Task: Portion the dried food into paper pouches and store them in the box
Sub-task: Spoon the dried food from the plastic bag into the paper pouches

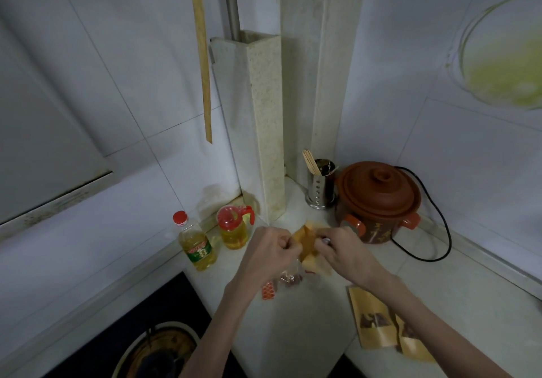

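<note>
A brown paper pouch [306,241] is held up over the white counter between both hands. My left hand [271,253] pinches its left edge with curled fingers. My right hand [341,250] grips its right edge. Below the hands lies a clear plastic bag of reddish dried food [289,278] with an orange-dotted end [269,291]. Two more brown paper pouches [377,323] with small windows lie flat on the counter at the right, partly under my right forearm. No box is in view.
A brown clay electric pot [378,198] with a black cord stands behind the hands, beside a steel chopstick holder [319,185]. Two oil bottles [198,244] [234,226] stand at the left. A dark stove with a pan [158,351] fills the lower left.
</note>
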Action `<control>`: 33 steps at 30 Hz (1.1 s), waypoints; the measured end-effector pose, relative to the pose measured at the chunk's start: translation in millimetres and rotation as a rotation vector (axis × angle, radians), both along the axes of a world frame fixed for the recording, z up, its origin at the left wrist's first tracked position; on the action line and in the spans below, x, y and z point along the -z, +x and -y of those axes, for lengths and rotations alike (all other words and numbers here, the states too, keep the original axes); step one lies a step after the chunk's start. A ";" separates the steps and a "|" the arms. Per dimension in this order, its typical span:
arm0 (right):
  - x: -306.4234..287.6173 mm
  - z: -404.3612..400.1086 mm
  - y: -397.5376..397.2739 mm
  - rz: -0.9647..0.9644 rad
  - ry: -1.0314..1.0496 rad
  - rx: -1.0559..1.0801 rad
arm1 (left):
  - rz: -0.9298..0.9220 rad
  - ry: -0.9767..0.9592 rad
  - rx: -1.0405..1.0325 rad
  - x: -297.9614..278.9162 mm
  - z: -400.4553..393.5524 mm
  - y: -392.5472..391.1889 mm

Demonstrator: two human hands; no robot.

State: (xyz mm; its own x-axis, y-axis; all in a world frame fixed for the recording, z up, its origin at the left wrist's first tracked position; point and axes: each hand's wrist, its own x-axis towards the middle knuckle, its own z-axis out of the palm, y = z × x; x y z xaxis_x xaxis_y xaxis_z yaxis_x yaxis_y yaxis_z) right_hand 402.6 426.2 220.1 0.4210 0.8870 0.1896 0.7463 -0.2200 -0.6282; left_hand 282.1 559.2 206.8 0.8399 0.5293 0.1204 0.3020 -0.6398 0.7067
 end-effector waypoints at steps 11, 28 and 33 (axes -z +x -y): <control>-5.6 -6.7 -2.1 -0.097 -0.072 -0.064 | 0.014 -0.393 0.092 6.7 25.8 2.0; 17.8 16.4 4.5 -0.293 -0.106 0.183 | 0.050 -0.226 0.130 24.4 17.6 -14.1; 31.9 10.2 -8.6 -0.294 -0.098 0.275 | 0.025 -0.243 0.173 45.7 29.3 -23.0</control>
State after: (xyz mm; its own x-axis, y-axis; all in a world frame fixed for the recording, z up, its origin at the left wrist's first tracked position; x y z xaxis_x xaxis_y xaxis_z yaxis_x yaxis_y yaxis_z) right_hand 394.0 416.1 188.3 0.6683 0.7419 -0.0537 0.4435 -0.4554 -0.7720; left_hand 259.1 529.9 161.1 0.9186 0.3941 0.0299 0.1832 -0.4915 0.8514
